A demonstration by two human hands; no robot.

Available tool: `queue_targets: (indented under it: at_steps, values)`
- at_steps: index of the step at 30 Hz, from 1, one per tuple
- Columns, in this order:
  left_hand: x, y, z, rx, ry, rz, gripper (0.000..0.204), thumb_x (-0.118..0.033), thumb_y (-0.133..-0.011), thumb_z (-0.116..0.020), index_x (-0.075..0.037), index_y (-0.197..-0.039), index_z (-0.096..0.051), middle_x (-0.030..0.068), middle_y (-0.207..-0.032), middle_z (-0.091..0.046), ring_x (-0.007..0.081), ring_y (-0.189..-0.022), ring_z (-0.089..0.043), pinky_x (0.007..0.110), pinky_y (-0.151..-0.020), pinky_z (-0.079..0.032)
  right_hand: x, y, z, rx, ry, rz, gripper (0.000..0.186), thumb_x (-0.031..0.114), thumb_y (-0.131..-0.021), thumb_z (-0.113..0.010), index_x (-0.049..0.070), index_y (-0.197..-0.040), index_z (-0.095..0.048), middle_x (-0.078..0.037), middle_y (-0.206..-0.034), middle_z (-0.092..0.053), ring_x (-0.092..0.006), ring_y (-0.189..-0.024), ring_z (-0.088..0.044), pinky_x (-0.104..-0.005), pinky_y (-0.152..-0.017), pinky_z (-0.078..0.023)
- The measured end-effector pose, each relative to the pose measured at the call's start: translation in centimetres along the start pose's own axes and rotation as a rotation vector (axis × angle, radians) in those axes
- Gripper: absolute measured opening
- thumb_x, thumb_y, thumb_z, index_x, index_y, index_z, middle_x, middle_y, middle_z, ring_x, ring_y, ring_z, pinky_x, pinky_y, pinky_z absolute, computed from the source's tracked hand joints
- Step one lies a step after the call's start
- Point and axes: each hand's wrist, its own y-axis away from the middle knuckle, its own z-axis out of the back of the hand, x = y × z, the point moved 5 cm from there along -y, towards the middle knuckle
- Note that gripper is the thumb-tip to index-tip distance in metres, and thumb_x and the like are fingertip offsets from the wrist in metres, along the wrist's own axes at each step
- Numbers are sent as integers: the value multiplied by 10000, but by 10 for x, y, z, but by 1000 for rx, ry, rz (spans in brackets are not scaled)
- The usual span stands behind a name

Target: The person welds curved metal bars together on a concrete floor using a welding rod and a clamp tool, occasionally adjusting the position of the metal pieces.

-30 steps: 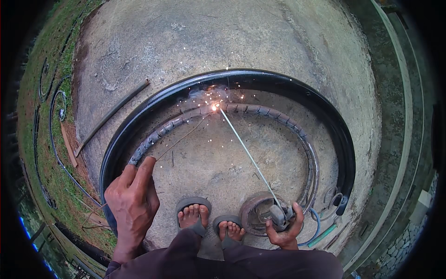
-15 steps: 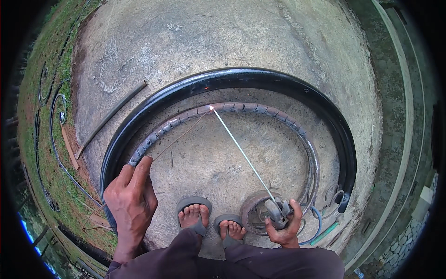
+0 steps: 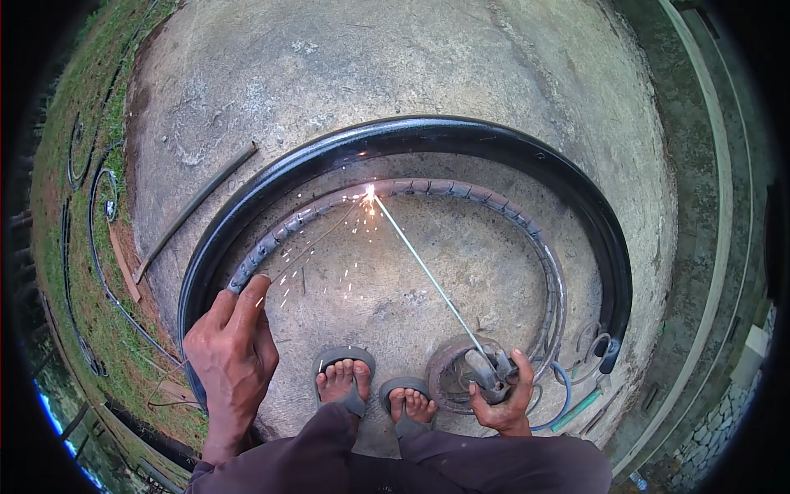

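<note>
My left hand [image 3: 234, 362] is closed at the near left end of a curved metal pipe [image 3: 461, 191] with slits cut along it. A thin brown wire [image 3: 317, 241] runs from these fingers to the bright arc on the pipe. My right hand [image 3: 510, 403] grips a welding electrode holder [image 3: 487, 372], its palm side partly hidden. From the holder a long pale electrode [image 3: 424, 267] slants up to the left, its tip at the arc. Sparks [image 3: 370, 198] spray downward there. A thicker, glossy black curved pipe [image 3: 411, 133] arches around the slit one.
A round rusty metal piece [image 3: 440, 383] lies beneath the holder, beside my sandalled feet [image 3: 341, 379]. A straight pipe [image 3: 197, 210] rests on the concrete slab [image 3: 395, 58] at left. Blue hose [image 3: 564, 395] and a green strip [image 3: 576, 411] lie at right. Cables [image 3: 111, 247] cross the grass.
The small glow at the electrode tip has flared into a bright arc with sparks falling. The tip and holder have shifted slightly left. My left hand stays in place.
</note>
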Motion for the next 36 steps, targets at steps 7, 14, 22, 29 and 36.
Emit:
queue_targets:
  at_steps: [7, 14, 22, 29, 36]
  values:
    - [-5, -1, 4, -12, -7, -27, 325, 22, -822, -681, -95, -1126, -701, 89, -717, -508, 269, -582, -546, 392, -540, -411, -1, 8, 7, -114, 19, -36, 880, 117, -750, -790, -91, -1460, -313, -214, -1260, -517, -266, -1060, -625, -338, -879, -522]
    - [-12, -7, -4, -22, 7, -74, 264, 23, -877, -661, -80, -1115, -708, 87, -685, -487, 251, -550, -504, 391, -517, -377, -2, 6, 7, -74, -5, -62, 886, 113, -746, -788, -87, -1466, -312, -212, -1263, -518, -269, -1050, -634, -337, -865, -527]
    - [-13, -8, -6, -12, -4, -75, 262, 20, -883, -653, -78, -1120, -707, 89, -689, -489, 258, -548, -503, 397, -518, -378, -2, 6, 7, -59, -6, -62, 899, 103, -735, -792, -87, -1471, -311, -214, -1288, -508, -273, -1070, -639, -333, -871, -531]
    - [-14, -10, -9, -23, 4, -81, 260, 17, -888, -650, -77, -1125, -704, 88, -692, -492, 259, -552, -512, 400, -520, -383, -3, 7, 6, -55, 11, -54, 908, 87, -724, -793, -90, -1471, -310, -223, -1333, -470, -279, -1109, -621, -334, -910, -520]
    - [-11, -9, -12, -39, 20, -77, 238, 1, -903, -652, -84, -1119, -706, 87, -692, -488, 252, -547, -500, 395, -517, -381, -4, 6, 5, -44, 1, -48, 903, 89, -737, -789, -96, -1471, -296, -227, -1334, -467, -279, -1080, -630, -340, -891, -531]
